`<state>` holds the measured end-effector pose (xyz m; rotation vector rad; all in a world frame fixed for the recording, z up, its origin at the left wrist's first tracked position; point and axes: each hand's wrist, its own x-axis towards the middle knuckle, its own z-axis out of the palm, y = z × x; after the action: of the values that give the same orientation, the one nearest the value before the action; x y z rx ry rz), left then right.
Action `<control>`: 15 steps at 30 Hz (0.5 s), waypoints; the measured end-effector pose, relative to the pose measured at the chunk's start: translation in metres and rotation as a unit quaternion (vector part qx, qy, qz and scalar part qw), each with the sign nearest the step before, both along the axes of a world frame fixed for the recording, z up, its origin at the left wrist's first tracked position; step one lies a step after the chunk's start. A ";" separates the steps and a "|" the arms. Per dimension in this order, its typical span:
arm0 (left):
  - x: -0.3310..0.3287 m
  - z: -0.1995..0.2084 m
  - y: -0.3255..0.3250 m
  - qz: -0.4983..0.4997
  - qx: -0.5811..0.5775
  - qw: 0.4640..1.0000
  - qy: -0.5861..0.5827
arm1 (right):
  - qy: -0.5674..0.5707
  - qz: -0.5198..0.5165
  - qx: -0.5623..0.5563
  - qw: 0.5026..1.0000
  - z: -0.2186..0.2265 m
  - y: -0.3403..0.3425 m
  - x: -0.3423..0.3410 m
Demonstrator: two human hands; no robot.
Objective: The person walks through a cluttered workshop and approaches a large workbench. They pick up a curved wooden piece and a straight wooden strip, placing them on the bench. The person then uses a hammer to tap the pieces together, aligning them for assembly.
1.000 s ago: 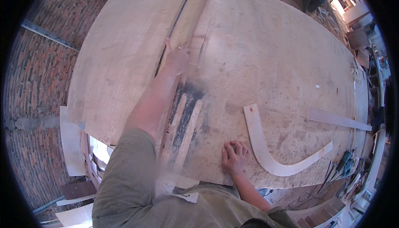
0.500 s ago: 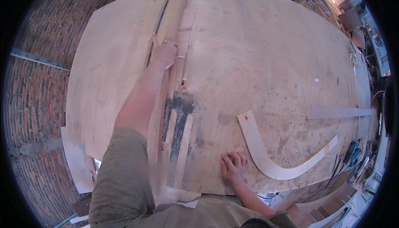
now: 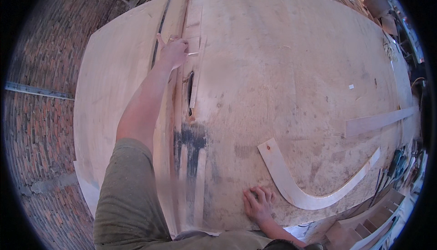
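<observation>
The left arm point(image 3: 143, 97) lies outstretched, left hand point(image 3: 173, 53) over the long board point(image 3: 178, 11), grip unclear; loosely bent right hand point(image 3: 258, 205) rests left of the curved piece point(image 3: 291, 188), near the edge of the tabletop point(image 3: 282, 81), room spreading far right

The wooden counter point(image 3: 282, 81), smudged black toward its near edge, bears a curved piece point(image 3: 309, 202) by the near right corner, a flat board point(image 3: 378, 121) at the right edge, a white scrap point(image 3: 351, 86) and, nearer the left edge, a slim slat point(image 3: 198, 74).
</observation>
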<state>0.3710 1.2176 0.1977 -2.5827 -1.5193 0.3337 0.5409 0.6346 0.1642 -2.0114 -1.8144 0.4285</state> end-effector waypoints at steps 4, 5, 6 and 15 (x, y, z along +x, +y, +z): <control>0.014 -0.003 0.025 0.060 -0.057 0.996 -0.041 | 0.005 -0.008 -0.002 1.000 -0.002 0.000 0.001; 0.016 -0.002 0.032 0.084 -0.047 0.993 -0.062 | -0.002 -0.008 -0.001 1.000 -0.002 0.000 0.001; 0.018 -0.002 0.037 0.114 -0.045 0.989 -0.078 | -0.008 -0.009 0.000 1.000 -0.002 0.001 0.002; 0.064 -0.005 0.052 0.209 -0.030 0.977 -0.026 | 0.014 -0.005 0.002 1.000 -0.002 0.003 0.006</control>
<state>0.4353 1.2697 0.1923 -2.3084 -2.0990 0.3585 0.5464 0.6374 0.1622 -2.0000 -1.7861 0.4476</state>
